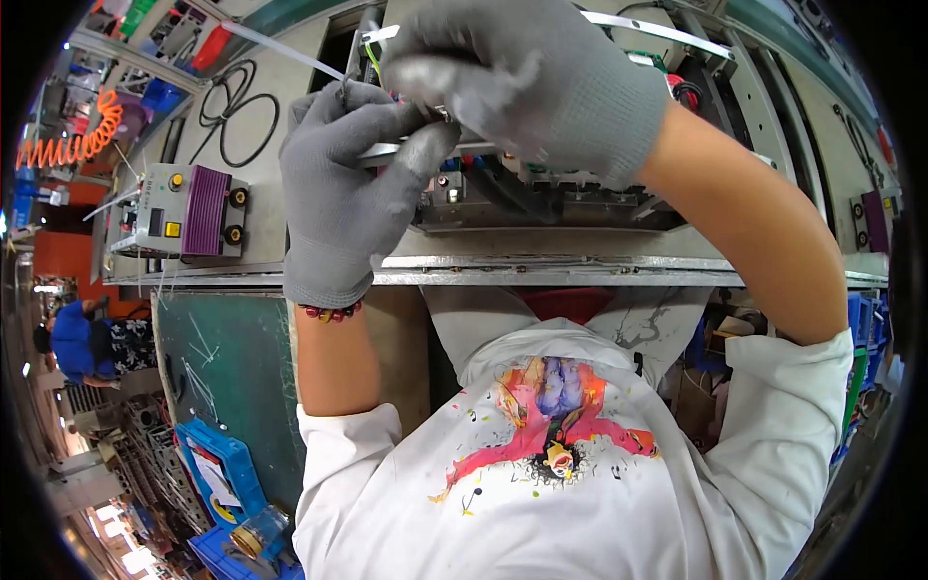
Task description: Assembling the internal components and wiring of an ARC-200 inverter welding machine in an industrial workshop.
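My left hand [353, 188] and my right hand [527, 82], both in grey knit gloves, come together over an open electrical unit [541, 198]. The left fingers are curled, with thumb and forefinger pinched toward a small metallic bit [440, 114] between the hands. Closed and slightly blurred, the right fingers meet it from above; what they hold is hidden. A thin white strip [285, 50] runs from the upper left to the left fingertips. Another white strip [667, 31] stretches away behind the right hand. Inside the unit, dark thick cables [507, 193] and small board parts show.
A grey and purple box with knobs [184, 215] stands left on the bench, near a coiled black cable [232, 111]. An orange spiral hose [72, 135] hangs at far left. Below are a green surface with white ties [232, 338] and a blue case [222, 469]. Another person [82, 338] is at left.
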`<state>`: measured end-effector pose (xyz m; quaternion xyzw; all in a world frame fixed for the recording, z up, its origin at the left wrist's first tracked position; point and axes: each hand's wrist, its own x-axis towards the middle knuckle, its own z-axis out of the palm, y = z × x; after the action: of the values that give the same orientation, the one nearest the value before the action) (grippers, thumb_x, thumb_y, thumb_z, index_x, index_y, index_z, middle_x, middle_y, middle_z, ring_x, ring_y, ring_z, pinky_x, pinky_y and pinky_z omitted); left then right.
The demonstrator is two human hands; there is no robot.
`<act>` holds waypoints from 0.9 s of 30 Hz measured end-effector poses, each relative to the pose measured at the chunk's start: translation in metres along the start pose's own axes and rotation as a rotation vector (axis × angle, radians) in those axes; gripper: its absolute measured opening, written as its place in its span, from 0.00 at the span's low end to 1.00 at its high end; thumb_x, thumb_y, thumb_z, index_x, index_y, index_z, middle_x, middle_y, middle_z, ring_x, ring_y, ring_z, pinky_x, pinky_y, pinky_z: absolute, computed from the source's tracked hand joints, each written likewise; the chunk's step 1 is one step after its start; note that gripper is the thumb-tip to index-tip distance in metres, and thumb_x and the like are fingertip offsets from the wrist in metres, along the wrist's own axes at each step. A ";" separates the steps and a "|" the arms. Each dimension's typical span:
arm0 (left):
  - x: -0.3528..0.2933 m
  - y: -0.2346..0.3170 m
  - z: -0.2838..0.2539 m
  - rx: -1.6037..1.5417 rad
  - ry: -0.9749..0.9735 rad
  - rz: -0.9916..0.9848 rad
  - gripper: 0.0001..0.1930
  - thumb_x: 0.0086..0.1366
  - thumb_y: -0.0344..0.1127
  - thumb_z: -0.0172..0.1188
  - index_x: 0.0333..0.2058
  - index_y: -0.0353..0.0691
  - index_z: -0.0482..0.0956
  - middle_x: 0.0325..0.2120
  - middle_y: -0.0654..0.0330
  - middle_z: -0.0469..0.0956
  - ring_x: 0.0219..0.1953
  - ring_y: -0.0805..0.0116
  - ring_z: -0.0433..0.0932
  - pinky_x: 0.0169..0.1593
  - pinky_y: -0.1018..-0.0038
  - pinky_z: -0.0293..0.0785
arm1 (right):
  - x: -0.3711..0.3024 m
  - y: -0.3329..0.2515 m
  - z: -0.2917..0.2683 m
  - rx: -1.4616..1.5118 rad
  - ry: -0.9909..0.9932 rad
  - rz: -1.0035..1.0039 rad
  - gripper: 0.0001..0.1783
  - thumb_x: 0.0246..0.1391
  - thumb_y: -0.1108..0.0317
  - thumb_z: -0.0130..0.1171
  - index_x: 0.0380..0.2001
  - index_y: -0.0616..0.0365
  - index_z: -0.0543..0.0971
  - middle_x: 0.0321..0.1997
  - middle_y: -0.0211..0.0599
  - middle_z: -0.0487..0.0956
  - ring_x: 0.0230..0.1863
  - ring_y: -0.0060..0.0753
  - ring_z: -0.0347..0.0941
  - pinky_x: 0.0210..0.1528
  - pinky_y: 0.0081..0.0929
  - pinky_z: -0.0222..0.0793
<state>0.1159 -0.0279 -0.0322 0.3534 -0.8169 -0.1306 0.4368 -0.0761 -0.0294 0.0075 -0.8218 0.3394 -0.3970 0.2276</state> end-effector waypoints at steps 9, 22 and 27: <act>-0.008 -0.001 0.012 -0.064 0.116 0.065 0.09 0.45 0.31 0.72 0.27 0.41 0.85 0.26 0.60 0.77 0.34 0.64 0.74 0.39 0.71 0.71 | -0.001 -0.016 0.010 0.117 0.027 0.147 0.09 0.57 0.74 0.50 0.35 0.69 0.76 0.27 0.44 0.78 0.26 0.28 0.74 0.30 0.26 0.71; -0.011 -0.037 0.017 -0.119 -0.043 0.402 0.16 0.50 0.24 0.65 0.40 0.32 0.77 0.37 0.57 0.71 0.40 0.63 0.71 0.44 0.68 0.70 | -0.031 -0.067 0.019 -0.458 0.116 0.231 0.12 0.45 0.60 0.51 0.22 0.48 0.84 0.28 0.35 0.82 0.35 0.37 0.79 0.36 0.38 0.73; -0.040 -0.030 0.012 0.168 0.111 0.218 0.16 0.58 0.30 0.63 0.44 0.31 0.76 0.36 0.57 0.69 0.39 0.62 0.70 0.43 0.66 0.69 | -0.175 -0.053 -0.024 -0.283 0.299 0.522 0.17 0.56 0.60 0.48 0.40 0.59 0.78 0.41 0.49 0.78 0.42 0.48 0.77 0.47 0.44 0.74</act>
<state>0.1351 -0.0226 -0.0798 0.3045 -0.8332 0.0063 0.4616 -0.1548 0.1333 -0.0319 -0.6633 0.6198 -0.3904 0.1528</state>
